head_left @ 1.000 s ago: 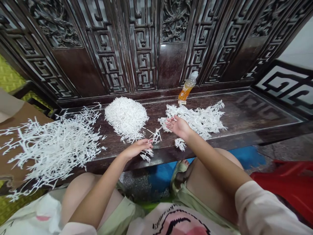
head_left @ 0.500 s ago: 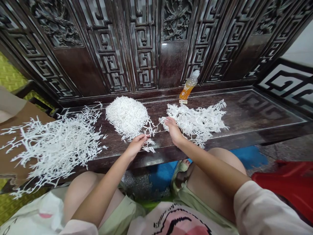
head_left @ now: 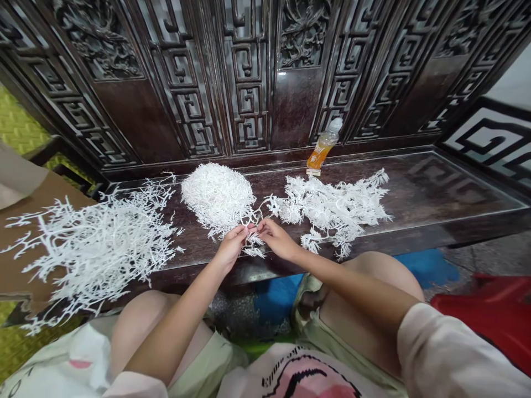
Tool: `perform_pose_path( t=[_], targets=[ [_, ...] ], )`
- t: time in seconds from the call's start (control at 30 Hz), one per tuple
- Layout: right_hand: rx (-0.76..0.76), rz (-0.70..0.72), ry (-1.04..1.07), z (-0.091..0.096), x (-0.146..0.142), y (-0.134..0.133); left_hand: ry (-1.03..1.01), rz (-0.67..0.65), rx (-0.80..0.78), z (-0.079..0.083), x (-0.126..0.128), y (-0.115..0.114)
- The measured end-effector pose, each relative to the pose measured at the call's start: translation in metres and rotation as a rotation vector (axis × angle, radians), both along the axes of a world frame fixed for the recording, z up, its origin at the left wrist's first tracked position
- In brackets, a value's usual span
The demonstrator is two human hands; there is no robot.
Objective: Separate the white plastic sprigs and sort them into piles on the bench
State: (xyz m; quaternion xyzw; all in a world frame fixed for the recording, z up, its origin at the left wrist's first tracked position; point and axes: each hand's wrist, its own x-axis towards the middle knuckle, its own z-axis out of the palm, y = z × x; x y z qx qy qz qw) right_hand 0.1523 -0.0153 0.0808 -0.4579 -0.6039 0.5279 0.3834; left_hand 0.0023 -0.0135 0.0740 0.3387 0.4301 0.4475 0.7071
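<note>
Handling white sprig (head_left: 249,218) near front edge of bench (head_left: 418,228), pinched by left hand (head_left: 231,247) and right hand (head_left: 277,239); likely needs steady fingertips next.

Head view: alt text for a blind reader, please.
A left hand pinches a thin white branching piece, the right hand close beside it, over a dark wooden bench with three piles of white branching pieces and an orange-and-clear plastic bottle.
</note>
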Motion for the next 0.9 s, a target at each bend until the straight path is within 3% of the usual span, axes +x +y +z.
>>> perform_pose_path(
  t=[0.2,0.5,0.7,0.9],
  targets=[
    [-0.052,0.060,0.214,-0.002,0.001,0.003,-0.053,-0.041,0.030,0.002,-0.001,0.001],
    [-0.347,0.006,0.401,-0.005,-0.007,0.000,-0.014,-0.062,0.050,0.000,0.004,0.000],
    [-0.435,0.088,0.394,-0.005,-0.009,-0.004,0.037,-0.051,0.018,0.001,0.005,-0.001],
    [-0.363,0.117,0.229,-0.002,-0.008,-0.004,0.227,-0.023,0.110,0.008,0.005,-0.004]
  ],
)
